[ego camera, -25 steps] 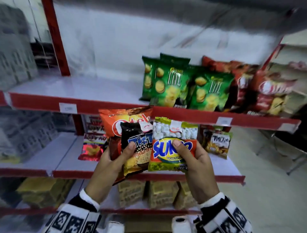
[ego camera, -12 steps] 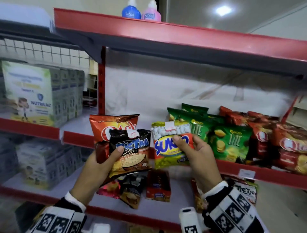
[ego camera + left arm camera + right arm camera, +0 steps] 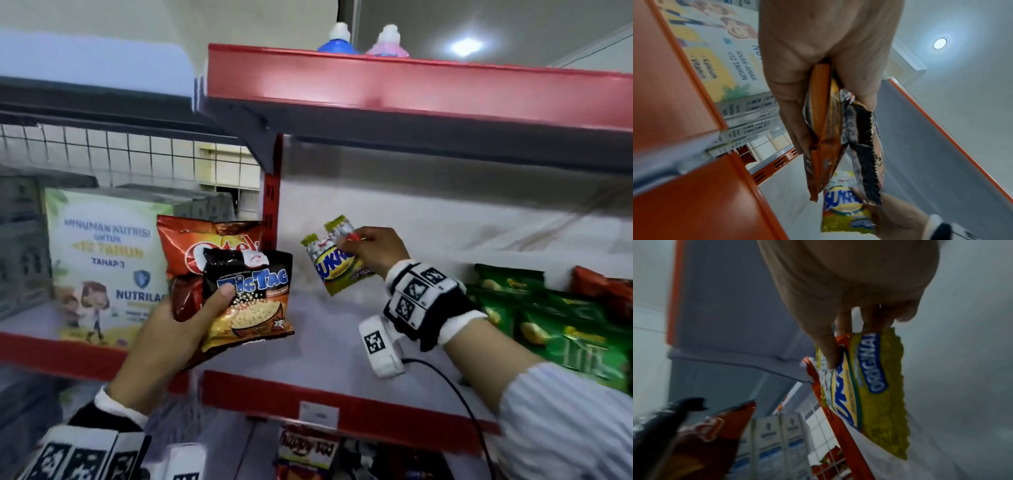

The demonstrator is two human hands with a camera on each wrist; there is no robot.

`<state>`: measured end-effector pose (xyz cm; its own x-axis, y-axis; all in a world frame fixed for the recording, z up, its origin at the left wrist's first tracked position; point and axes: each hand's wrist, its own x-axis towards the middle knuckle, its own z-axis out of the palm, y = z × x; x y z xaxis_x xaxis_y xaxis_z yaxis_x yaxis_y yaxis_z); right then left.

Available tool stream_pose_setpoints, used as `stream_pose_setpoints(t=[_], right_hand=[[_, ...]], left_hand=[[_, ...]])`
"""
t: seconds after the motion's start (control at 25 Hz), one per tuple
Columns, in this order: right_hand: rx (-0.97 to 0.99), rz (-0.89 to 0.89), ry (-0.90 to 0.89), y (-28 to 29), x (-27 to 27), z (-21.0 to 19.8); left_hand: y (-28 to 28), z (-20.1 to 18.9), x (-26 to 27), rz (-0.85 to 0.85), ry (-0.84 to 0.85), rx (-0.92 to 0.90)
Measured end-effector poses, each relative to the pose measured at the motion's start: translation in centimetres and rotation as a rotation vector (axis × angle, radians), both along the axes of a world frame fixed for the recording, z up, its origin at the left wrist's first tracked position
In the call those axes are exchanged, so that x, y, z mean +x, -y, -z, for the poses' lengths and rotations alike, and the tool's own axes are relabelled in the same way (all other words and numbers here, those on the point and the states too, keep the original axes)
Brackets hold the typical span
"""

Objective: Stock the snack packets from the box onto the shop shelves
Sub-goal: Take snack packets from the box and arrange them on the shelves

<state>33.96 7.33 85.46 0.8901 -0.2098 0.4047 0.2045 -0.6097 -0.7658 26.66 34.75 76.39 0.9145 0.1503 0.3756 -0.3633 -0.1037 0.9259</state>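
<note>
Two packets, an orange Qtela packet [image 3: 205, 246] behind a black TicTac packet [image 3: 248, 301], sit pinched in my left hand [image 3: 171, 339]. My right hand [image 3: 371, 250] grips the yellow Sukro packet [image 3: 330, 263] above the shelf [image 3: 342, 342], red upright [image 3: 272, 205] just left of my fingers, green packets [image 3: 548, 325] to their right.

Small shop: red-edged shelves [image 3: 342, 397] w/ price-label strip, rows of green snack packets [image 3: 548, 322], stacked milk-powder boxes [image 3: 102, 267], bottles [image 3: 363, 42] up top.
</note>
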Motion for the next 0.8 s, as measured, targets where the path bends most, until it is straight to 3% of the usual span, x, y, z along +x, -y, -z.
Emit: stream_pose_setpoints(t=[0.28, 0.44, 0.6, 0.68, 0.72, 0.8], right_hand=[[-0.286, 0.026, -0.398, -2.6, 10.2, 4.2], [-0.119, -0.001, -0.475, -2.2, 12.8, 6.8], [-0.128, 0.016, -0.433, -2.2, 11.1, 4.4], [0.081, -0.098, -0.341, -2.8, 7.7, 1.7], [0.185, -0.243, -0.325, -3.1, 5.6, 0.6], [0.171, -0.518, -0.376, -3.6, 1.3, -0.7]], left_hand=[[-2.2, 1.1, 3.9, 0.107, -0.041, 0.060], [-1.9, 1.4, 4.7, 0.131, -0.072, 0.064], [-1.1, 1.1, 4.7, 0.172, -0.075, 0.049], [-0.4, 0.8, 5.0, 0.197, -0.054, 0.036], [0.0, 0.8, 5.1, 0.214, -0.041, 0.025], [1.3, 0.6, 5.3, 0.259, -0.022, 0.000]])
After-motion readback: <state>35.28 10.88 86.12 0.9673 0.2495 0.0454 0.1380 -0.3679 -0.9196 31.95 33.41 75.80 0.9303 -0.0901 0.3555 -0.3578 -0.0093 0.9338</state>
